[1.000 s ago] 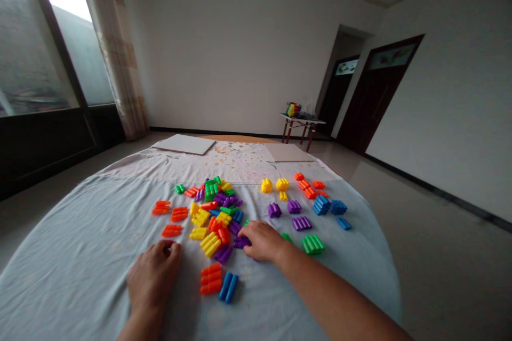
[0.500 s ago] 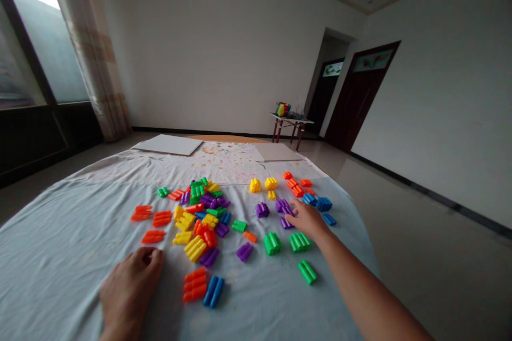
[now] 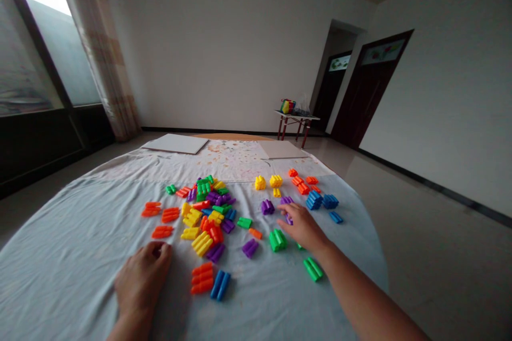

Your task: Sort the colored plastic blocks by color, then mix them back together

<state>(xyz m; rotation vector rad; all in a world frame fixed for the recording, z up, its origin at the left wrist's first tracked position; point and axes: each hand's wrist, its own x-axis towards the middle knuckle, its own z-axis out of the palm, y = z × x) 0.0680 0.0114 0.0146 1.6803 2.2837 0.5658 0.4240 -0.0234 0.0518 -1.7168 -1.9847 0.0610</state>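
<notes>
My left hand [image 3: 143,277] rests on the cloth with its fingers curled, and nothing shows in it. Just beyond it lie orange bullet-shaped plastic blocks [image 3: 162,232]. To its right are an orange block [image 3: 202,278] and a blue block [image 3: 220,285]. My right hand [image 3: 304,226] hovers over the purple blocks, thumb and fingers apart. A small purple block [image 3: 289,219] shows between them, partly hidden; I see no firm grip. Another purple cluster [image 3: 268,206] is left of the fingertips, and a green cluster [image 3: 277,240] lies below them.
A mixed-colour pile [image 3: 208,213] spreads over the middle left of the cloth-covered table [image 3: 88,234]. Yellow [image 3: 276,181], orange [image 3: 300,185] and blue [image 3: 314,200] groups lie at the right. Two flat boards [image 3: 176,143] sit at the far edge. Beyond stands a small side table [image 3: 296,114].
My right hand has shifted slightly left and nearer, over the small purple block, and now covers most of a green cluster. The view has turned slightly left; my left hand stays curled.
</notes>
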